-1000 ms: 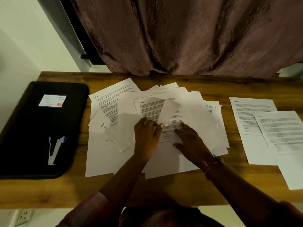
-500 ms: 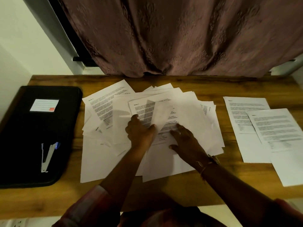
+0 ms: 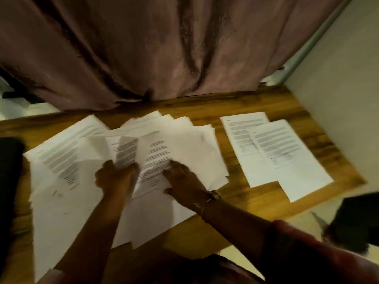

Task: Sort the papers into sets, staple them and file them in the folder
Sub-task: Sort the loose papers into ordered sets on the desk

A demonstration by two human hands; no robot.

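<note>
Lifting sheet (image 3: 126, 152) higher, L hand (image 3: 115, 179) seemingly pinches it; R hand (image 3: 182, 182) flat on pile (image 3: 196, 152).

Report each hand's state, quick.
Left hand: holding a raised sheet from the paper pile.
Right hand: open, flat on the paper pile.

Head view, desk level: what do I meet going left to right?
Black folder → left hand, pinching a lifted sheet → right hand, flat on the loose pile → two set-aside sheets.
</note>
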